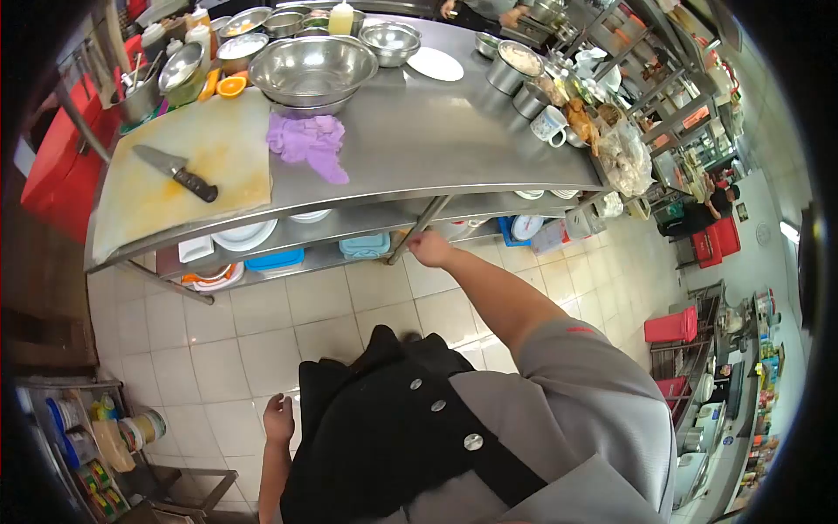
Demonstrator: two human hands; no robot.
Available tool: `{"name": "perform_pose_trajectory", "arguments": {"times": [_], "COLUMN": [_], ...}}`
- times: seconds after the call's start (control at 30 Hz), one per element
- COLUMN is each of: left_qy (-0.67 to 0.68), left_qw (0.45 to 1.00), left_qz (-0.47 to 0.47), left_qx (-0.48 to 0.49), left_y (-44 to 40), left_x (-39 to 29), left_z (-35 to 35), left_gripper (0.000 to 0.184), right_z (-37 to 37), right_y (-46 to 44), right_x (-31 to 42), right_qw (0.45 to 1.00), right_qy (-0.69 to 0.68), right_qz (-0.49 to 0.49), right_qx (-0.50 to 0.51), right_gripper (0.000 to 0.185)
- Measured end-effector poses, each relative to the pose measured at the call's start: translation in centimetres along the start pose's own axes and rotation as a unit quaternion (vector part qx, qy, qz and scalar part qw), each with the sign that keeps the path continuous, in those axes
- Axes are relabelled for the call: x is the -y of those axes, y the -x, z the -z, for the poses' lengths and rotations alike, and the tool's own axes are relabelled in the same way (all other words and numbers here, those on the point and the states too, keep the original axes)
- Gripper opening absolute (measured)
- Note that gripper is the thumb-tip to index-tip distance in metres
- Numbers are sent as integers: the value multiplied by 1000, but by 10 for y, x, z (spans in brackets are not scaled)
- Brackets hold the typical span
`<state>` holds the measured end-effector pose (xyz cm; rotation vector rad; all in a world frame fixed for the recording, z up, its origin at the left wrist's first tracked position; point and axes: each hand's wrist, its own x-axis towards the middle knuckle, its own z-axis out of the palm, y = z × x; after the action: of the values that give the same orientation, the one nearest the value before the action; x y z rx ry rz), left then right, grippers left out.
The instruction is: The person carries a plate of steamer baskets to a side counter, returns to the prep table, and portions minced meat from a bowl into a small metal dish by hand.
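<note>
My right hand [430, 249] reaches forward beside the metal table leg [421, 229], just below the front edge of the steel worktable [454, 144]. Its fingers are curled in, and nothing shows in them; whether it touches the leg I cannot tell. Low at my side hangs my left hand [278, 417], loosely bent with thumb and fingers apart, holding nothing. On the table, a kitchen knife [179, 170] with a dark handle lies on a stained cutting board [236, 144]. A crumpled purple cloth [307, 144] lies right of the board, in front of a large steel bowl [314, 70].
Halved orange [231, 86], squeeze bottles and several steel bowls crowd the back left. A white plate [435, 64], a pot of pale food [515, 65] and a mug [549, 126] stand rightward. Below, a shelf holds plates and blue tubs [365, 245]. Other people are farther off.
</note>
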<state>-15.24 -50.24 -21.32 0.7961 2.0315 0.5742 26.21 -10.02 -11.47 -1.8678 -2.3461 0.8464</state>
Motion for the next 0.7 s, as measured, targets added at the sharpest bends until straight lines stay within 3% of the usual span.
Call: {"name": "perform_pose_trajectory", "arguments": {"times": [0.07,0.13,0.2,0.27,0.33,0.37,0.4,0.43,0.47,0.5,0.57,0.67,0.7], "left_qy": [13,-1,-21,-65,-196,-367,-260,-354,-446,-438,-371,-396,-343], "left_qw": [1000,999,996,985,964,915,951,907,848,853,885,899,913], "left_qz": [-10,39,74,160,179,76,138,45,72,100,44,8,108], "left_qx": [-1,-16,-40,-27,28,151,98,226,277,266,278,188,194], "left_y": [-9,-8,2,33,90,112,143,163,178,197,215,223,219], "left_x": [-33,-30,21,84,98,165,197,172,193,199,205,217,215], "left_z": [5,4,1,-5,-4,-10,-17,-7,-28,-33,-40,-54,-51], "left_gripper": [44,44,43,42,43,40,33,27,24,26,26,24,24], "right_z": [3,-16,-29,-38,-39,-40,-41,-38,-37,-33,-33,-30,-28], "right_y": [-41,-101,-151,-185,-210,-222,-232,-242,-251,-256,-270,-284,-288], "right_x": [-2,-14,-33,-57,-80,-91,-100,-112,-121,-135,-149,-167,-171], "right_qw": [999,997,965,961,976,982,985,985,984,982,980,976,976], "right_qy": [18,66,240,257,211,186,166,159,157,155,158,163,164], "right_qz": [-36,-32,60,63,9,-21,-45,-66,-84,-101,-116,-134,-139], "right_qx": [-13,-12,83,81,45,23,5,-9,-20,-28,-38,-44,-45], "right_gripper": [33,33,25,25,24,24,24,24,24,24,23,23,23]}}
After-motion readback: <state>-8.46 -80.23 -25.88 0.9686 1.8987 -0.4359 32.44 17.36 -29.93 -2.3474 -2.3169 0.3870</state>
